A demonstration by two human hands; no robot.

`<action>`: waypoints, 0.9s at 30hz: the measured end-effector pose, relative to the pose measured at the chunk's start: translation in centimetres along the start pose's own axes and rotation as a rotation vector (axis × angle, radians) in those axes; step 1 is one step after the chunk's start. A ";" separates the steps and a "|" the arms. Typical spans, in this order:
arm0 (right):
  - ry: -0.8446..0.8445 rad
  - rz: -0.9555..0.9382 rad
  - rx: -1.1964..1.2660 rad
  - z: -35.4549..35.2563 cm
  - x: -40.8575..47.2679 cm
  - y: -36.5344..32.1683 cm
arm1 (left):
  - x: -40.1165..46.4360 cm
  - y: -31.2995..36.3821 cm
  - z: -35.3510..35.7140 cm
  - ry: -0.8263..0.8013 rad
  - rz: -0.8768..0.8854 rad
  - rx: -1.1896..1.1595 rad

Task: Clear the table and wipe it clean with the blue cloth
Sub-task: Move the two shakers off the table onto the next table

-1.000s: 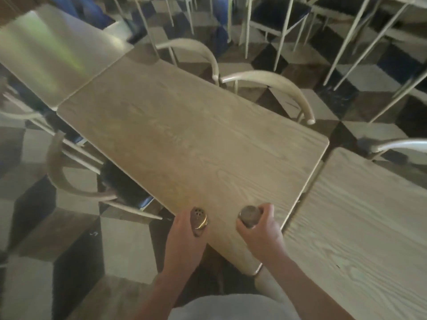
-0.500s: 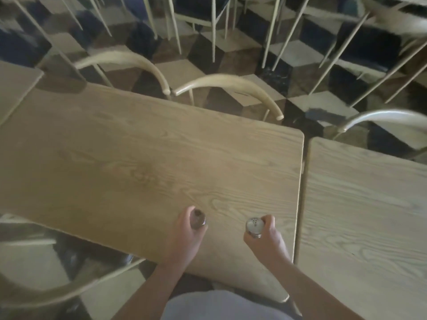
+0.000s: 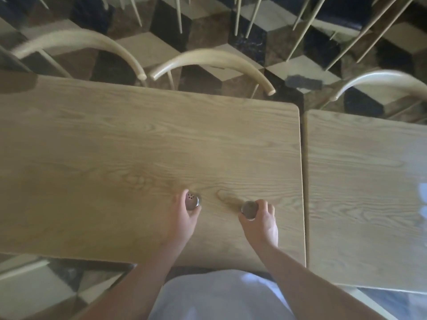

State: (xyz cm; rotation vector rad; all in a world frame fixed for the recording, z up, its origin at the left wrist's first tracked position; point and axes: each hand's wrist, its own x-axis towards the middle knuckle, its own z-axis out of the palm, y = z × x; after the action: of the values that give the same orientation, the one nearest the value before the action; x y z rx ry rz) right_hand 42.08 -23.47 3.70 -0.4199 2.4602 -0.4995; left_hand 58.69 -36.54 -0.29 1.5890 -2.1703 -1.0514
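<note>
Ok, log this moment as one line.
left hand: holds left shaker | right hand: holds right shaker | table: shakers over it

A light wood-grain rectangular bench (image 3: pixel 115 146) carries two small metal-capped shakers: one with a holed cap (image 3: pixel 193 200) at 6 o'clock, the other (image 3: pixel 249 210) at 5 o'clock.

two shakers (image 3: pixel 193 199) (image 3: pixel 249 208) side by side on table (image 3: pixel 115 146), chairs (image 3: pixel 208 60) behind.

Shaker (image 3: pixel 193 200) in each hand, over table (image 3: pixel 115 158)
</note>
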 end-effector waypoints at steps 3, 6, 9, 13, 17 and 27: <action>-0.007 0.008 -0.017 0.3 0.6 -0.9 | 0.7 -0.2 0.1 0.001 -0.005 -0.005; 0.004 0.026 0.005 0.3 1.5 -1.9 | 1.3 -0.3 0.0 -0.004 0.001 0.033; -0.019 0.090 0.023 0.1 2.8 -2.9 | 2.0 0.0 -0.2 -0.008 -0.070 0.058; -0.057 0.132 0.022 -0.1 3.8 -3.4 | 3.0 0.0 -0.1 -0.016 -0.099 -0.002; -0.079 0.171 -0.010 0.0 3.8 -2.9 | 3.7 -0.6 -0.2 -0.025 -0.073 0.030; -0.156 0.241 0.026 0.0 3.6 -2.5 | 4.3 -1.6 -0.7 -0.034 -0.150 -0.002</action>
State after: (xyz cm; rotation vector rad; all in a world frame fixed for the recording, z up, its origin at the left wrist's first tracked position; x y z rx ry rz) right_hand 39.76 -27.15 3.03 -0.1421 2.3113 -0.3822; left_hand 58.69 -40.97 -1.77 1.7691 -2.0976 -1.1301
